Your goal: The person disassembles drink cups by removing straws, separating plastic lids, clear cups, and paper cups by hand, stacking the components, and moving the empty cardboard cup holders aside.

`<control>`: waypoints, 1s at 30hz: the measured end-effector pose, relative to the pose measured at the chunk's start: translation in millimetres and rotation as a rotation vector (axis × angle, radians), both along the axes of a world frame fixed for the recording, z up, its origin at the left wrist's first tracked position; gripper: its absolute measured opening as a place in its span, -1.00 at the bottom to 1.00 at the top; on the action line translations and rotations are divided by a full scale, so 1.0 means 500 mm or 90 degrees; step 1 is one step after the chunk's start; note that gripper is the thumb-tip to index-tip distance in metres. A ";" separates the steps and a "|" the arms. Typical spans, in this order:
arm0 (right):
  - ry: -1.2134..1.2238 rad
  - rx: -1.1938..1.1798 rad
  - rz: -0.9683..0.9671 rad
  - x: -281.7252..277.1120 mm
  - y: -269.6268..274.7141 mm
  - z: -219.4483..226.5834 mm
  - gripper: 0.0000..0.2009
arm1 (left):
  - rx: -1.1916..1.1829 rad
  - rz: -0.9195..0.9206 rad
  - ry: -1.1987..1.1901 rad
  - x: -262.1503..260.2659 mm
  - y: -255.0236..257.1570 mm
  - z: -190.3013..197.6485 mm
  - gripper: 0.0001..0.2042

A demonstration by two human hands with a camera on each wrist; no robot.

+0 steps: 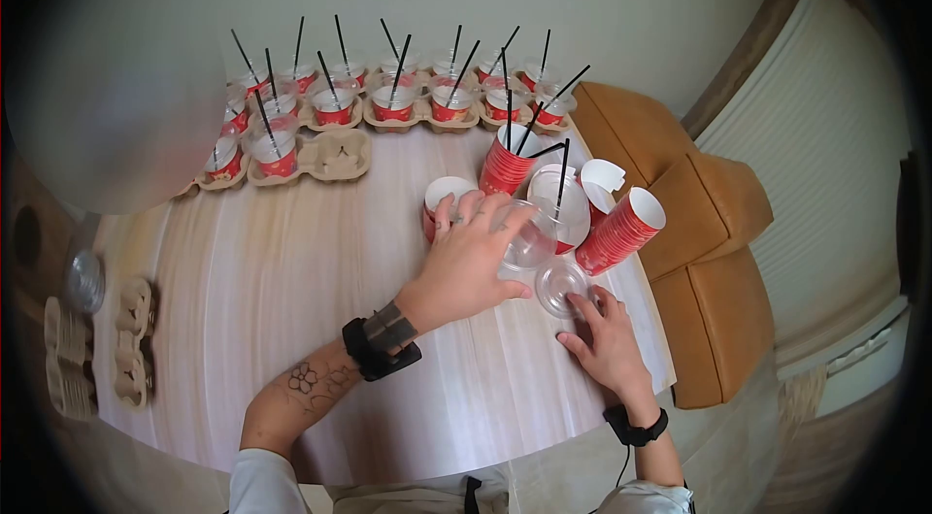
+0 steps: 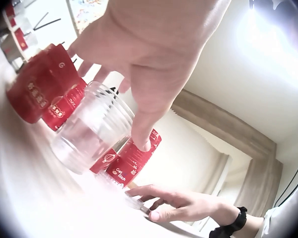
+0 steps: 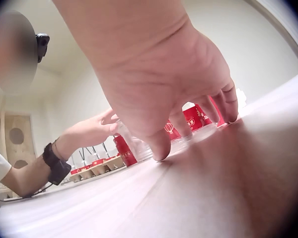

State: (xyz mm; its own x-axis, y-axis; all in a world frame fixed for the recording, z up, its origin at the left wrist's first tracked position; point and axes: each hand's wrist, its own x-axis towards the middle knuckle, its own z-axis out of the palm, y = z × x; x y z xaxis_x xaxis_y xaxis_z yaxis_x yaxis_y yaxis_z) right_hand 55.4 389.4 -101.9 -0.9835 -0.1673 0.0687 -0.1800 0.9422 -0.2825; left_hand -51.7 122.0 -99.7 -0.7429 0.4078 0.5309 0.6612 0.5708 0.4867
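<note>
My left hand (image 1: 464, 257) is spread over a clear plastic cup (image 2: 92, 134) that stands on the table. Its fingers reach along the far side of the rim, and the thumb is held apart on the near side. Just beyond those fingertips is a red paper cup (image 1: 449, 188) with a white inside. To the right, my right hand (image 1: 614, 344) rests low over the tabletop. Its fingertips touch the edge of a flat clear plastic lid (image 1: 553, 287), while the thumb lies apart from it.
Behind the hands stand a red cup stack (image 1: 506, 166) and a leaning stack (image 1: 621, 231), with black straws (image 1: 562, 179) between them. Cardboard carriers (image 1: 335, 155) hold several lidded red cups along the back. Empty carriers (image 1: 133, 344) lie at left. A brown leather seat (image 1: 694, 213) adjoins the right edge.
</note>
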 end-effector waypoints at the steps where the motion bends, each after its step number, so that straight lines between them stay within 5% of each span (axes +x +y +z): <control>1: 0.001 0.014 -0.005 0.005 -0.001 0.002 -0.38 | -0.049 -0.009 0.027 0.002 0.000 -0.003 -0.23; 7: 0.001 0.003 -0.021 0.026 -0.003 0.011 -0.41 | -0.079 -0.075 -0.036 0.009 0.006 -0.022 -0.77; 10: -0.022 0.003 -0.057 0.042 -0.005 0.022 -0.42 | -0.085 -0.047 0.005 0.025 0.012 -0.014 -0.86; 23: -0.029 0.102 -0.114 0.074 0.049 0.038 -0.47 | -0.117 -0.041 0.047 0.032 0.035 -0.012 -0.88; 30: 0.048 0.070 -0.071 0.078 -0.011 0.093 -0.48 | -0.039 -0.044 0.057 0.036 0.010 0.039 -0.72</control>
